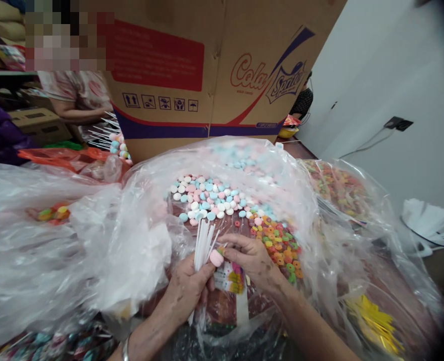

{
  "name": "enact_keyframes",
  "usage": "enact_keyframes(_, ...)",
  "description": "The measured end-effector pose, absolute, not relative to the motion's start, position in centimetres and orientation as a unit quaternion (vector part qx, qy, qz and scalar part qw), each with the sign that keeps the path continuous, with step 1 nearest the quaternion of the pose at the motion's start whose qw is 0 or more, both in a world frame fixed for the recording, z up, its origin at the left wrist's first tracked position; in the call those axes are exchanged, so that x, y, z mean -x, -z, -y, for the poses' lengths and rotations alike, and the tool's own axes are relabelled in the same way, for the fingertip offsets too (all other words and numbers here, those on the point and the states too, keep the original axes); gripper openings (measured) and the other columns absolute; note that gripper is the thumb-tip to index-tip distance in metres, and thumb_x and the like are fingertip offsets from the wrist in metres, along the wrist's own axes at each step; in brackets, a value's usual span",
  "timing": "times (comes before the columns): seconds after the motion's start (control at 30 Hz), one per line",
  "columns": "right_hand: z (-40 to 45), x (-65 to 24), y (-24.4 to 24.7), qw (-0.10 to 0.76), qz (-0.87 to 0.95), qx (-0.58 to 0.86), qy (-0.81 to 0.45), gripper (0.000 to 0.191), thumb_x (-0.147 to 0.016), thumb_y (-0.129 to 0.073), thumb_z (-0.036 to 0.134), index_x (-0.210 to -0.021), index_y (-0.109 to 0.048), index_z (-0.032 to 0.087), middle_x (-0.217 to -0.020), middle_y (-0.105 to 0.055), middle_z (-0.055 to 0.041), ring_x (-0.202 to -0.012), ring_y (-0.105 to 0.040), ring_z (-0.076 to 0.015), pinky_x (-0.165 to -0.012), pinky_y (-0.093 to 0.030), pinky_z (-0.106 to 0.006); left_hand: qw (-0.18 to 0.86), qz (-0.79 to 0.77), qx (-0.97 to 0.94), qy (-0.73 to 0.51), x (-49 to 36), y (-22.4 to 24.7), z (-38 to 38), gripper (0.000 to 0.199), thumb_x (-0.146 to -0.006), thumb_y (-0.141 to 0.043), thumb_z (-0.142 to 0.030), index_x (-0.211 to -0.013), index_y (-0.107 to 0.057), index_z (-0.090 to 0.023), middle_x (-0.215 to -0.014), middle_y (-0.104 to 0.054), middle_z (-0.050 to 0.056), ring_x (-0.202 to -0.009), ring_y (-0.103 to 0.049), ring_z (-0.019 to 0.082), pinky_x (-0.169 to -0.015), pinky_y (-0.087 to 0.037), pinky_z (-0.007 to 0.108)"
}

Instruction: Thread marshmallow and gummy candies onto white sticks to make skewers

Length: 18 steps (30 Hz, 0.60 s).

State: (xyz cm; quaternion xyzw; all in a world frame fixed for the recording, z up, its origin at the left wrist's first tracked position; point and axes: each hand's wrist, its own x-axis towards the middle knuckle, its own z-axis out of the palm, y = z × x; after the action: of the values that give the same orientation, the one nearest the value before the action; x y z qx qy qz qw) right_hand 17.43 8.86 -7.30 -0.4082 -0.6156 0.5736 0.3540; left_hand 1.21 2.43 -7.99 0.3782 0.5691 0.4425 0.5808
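Head view: threading seems in hand.
Left hand holds sticks; right hand's narrow grip pinches candy; steady alignment seems called for.

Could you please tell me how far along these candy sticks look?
Partway, it seems. The candy-topped sticks beside the cardboard box already look made up. The left hand grips a bundle of white sticks, with the right hand at a pink candy beside them. Loose pink, blue and white candies and gummy rings appear left to use; I can't tell how many sticks remain.
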Motion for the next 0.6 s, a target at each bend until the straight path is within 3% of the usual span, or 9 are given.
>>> enact_keyframes(0.17, -8.9, -16.7, 6.5, 0.318, 0.767, 0.354, -0.429, 0.022, -0.092, -0.056, 0.025, -0.093, -0.078, 0.022, -0.082, -0.068, -0.0015, -0.077, -0.062, -0.0142, -0.073, -0.047, -0.025, 0.549, -0.581, -0.372, -0.472, -1.1, 8.5, -2.5, 0.039, -0.081, -0.068, -0.055, -0.071, -0.06, -0.018, -0.048, -0.06, -0.002, -0.031, -0.04, 0.007, -0.032, -0.028, 0.019)
enact_keyframes(0.3, -8.9, -16.3, 6.4, 0.334, 0.775, 0.36, -0.397, 0.022, -0.092, -0.055, 0.025, -0.094, -0.076, 0.02, -0.084, -0.068, -0.0023, -0.079, -0.064, -0.0151, -0.074, -0.048, -0.025, 0.546, -0.593, -0.362, -0.469, -1.2, 8.5, -2.4, 0.041, -0.078, -0.069, -0.056, -0.068, -0.059, -0.018, -0.047, -0.059, -0.002, -0.032, -0.045, 0.009, -0.032, -0.031, 0.019)
enact_keyframes(0.5, -11.2, -16.7, 5.5, 0.331, 0.697, 0.456, -0.444, 0.038, -0.094, -0.052, 0.036, -0.128, -0.061, 0.02, -0.092, -0.074, -0.0031, -0.078, -0.068, -0.0171, -0.07, -0.053, -0.028, 0.586, -0.56, -0.339, -0.477, -0.9, 9.3, -2.1, 0.043, -0.077, -0.068, -0.056, -0.062, -0.059, -0.017, -0.045, -0.058, -0.002, -0.029, -0.04, 0.006, -0.03, -0.027, 0.017)
enact_keyframes(0.6, -14.2, -15.7, 4.5, 0.232, 0.733, 0.561, -0.307, 0.032, -0.098, -0.043, 0.03, -0.119, -0.064, 0.017, -0.087, -0.073, -0.0052, -0.078, -0.069, -0.0187, -0.068, -0.051, -0.028, 0.58, -0.549, -0.328, -0.504, -0.6, 10.1, -2.0, 0.041, -0.074, -0.071, -0.051, -0.058, -0.059, -0.017, -0.042, -0.054, -0.003, -0.03, -0.038, 0.005, -0.031, -0.026, 0.016)
